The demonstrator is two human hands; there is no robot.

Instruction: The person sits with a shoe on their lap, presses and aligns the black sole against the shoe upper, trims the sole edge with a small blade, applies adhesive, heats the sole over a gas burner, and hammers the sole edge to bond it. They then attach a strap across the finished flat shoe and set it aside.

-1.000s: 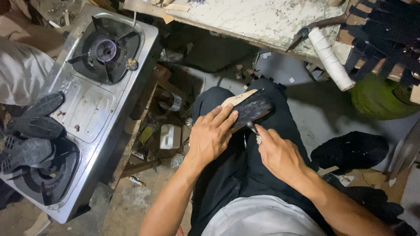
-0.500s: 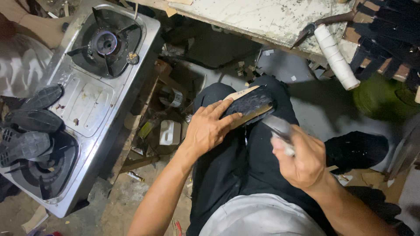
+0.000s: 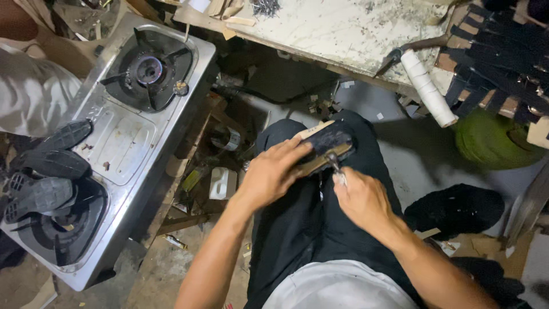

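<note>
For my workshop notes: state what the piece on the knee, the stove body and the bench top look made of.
Shoe piece: dark, matte upper, likely leather or fabric, on a pale tan sole edge, possibly board or leather. Stove: brushed sheet metal, grey sheen, probably stainless steel. Bench top: pale, stained, speckled slab, perhaps stone or laminate.

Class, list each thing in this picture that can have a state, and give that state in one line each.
Left hand: pressing the shoe sole down on the knee.
Right hand: closed on a small metal tool.
Tool: tip at the sole's edge.
Shoe sole: lying on the knee.
Stove: burners unlit, black soles on the near one.
</note>
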